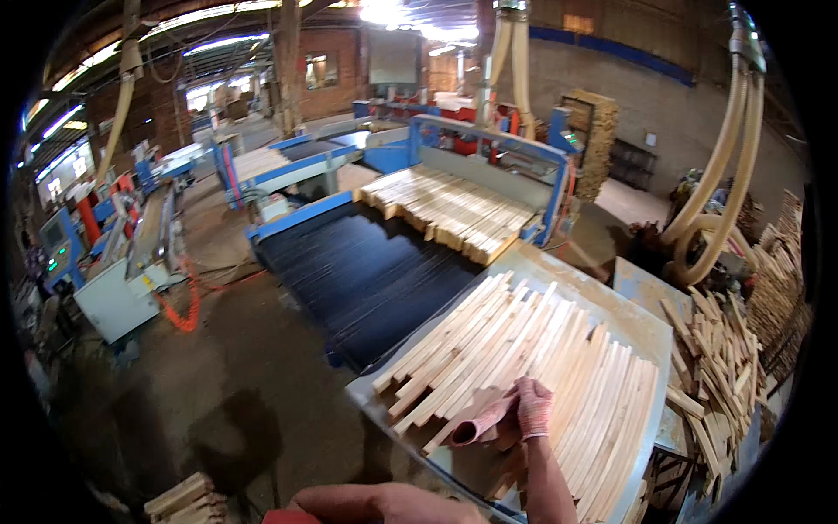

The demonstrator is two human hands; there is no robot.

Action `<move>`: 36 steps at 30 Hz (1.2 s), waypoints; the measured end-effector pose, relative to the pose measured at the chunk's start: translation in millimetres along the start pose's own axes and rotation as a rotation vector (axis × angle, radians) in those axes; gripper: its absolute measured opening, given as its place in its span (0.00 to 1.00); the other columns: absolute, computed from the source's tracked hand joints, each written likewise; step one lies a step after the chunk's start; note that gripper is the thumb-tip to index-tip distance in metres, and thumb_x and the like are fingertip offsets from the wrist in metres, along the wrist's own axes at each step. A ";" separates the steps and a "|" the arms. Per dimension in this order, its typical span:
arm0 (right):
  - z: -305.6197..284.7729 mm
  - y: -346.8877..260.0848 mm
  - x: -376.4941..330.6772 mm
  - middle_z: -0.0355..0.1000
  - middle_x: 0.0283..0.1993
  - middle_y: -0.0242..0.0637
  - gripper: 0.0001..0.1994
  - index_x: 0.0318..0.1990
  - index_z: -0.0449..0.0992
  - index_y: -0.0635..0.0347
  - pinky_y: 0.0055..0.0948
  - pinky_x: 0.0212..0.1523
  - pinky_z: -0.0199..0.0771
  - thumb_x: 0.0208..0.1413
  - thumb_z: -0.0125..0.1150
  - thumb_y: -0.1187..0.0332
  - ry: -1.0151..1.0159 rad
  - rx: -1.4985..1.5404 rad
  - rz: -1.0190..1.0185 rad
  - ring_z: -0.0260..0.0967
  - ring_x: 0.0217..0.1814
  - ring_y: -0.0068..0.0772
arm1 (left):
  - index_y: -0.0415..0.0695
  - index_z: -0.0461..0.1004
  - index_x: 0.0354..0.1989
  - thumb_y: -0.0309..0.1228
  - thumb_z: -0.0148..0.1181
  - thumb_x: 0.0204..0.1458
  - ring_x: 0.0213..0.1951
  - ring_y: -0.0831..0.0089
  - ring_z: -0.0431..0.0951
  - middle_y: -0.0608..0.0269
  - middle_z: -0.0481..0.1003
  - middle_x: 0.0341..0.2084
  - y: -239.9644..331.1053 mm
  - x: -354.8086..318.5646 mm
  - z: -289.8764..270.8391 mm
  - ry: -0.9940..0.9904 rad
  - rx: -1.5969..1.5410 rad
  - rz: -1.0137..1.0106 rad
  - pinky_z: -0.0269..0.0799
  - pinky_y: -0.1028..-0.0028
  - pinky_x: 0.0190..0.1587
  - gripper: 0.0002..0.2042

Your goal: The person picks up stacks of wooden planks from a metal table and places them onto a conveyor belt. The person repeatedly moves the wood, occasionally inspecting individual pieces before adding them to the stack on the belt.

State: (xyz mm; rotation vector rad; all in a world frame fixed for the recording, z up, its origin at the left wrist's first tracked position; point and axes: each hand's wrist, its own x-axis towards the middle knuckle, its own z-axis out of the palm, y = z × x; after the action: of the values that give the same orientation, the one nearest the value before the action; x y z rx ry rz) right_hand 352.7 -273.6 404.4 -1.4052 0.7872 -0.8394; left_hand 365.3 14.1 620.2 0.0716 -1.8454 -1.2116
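Wooden slats (524, 349) lay side by side across surface (637, 327), long axes running from near-left edge toward far-right corner. Right hand (515, 415), gloved, nearer, closed on near slat ends. Left hand (384, 504) off surface, grip state unclear.

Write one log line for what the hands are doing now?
right hand: gloved, resting on wooden slats | left hand: low, empty | metal table: holds slats

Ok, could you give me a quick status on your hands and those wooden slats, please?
Right hand, gloved, resting on the wooden slats laid across the metal table. Left hand low, off the slats, grip unclear. More slats on the conveyor beyond.
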 end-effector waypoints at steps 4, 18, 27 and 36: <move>4.9 -7.6 -6.5 0.77 0.27 0.28 0.14 0.32 0.84 0.64 0.26 0.36 0.70 0.69 0.59 0.66 -0.042 -0.045 -0.082 0.67 0.32 0.19 | 0.38 0.83 0.54 0.35 0.72 0.60 0.49 0.62 0.83 0.56 0.83 0.47 -20.5 -71.0 5.9 0.409 -0.122 -0.376 0.77 0.64 0.53 0.18; 15.8 -26.9 -27.4 0.74 0.27 0.28 0.17 0.35 0.83 0.64 0.25 0.36 0.67 0.73 0.57 0.62 -0.137 0.053 -0.014 0.64 0.32 0.20 | 0.43 0.85 0.50 0.49 0.67 0.52 0.47 0.54 0.86 0.53 0.86 0.45 -247.2 -395.5 246.2 1.688 0.406 -1.772 0.79 0.56 0.49 0.25; 103.0 -62.0 -191.8 0.76 0.25 0.27 0.14 0.34 0.84 0.67 0.26 0.31 0.70 0.68 0.63 0.64 -0.605 -0.149 -0.057 0.68 0.29 0.18 | 0.44 0.85 0.54 0.57 0.57 0.59 0.56 0.50 0.83 0.49 0.84 0.51 -311.0 -528.0 391.3 1.188 0.458 -1.914 0.77 0.56 0.58 0.30; 180.0 148.1 -250.4 0.81 0.25 0.35 0.13 0.32 0.84 0.69 0.33 0.29 0.75 0.66 0.64 0.67 -0.723 -0.374 0.078 0.74 0.26 0.25 | 0.39 0.85 0.52 0.56 0.62 0.55 0.57 0.50 0.83 0.47 0.84 0.51 -228.8 -584.0 438.8 2.029 -0.162 -1.565 0.77 0.57 0.59 0.31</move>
State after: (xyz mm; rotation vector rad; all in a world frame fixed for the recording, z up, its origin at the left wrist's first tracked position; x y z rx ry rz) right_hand 387.5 31.9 254.4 -1.8332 0.4350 -0.0801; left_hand 314.2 487.5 20.8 1.9874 0.4443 -1.0703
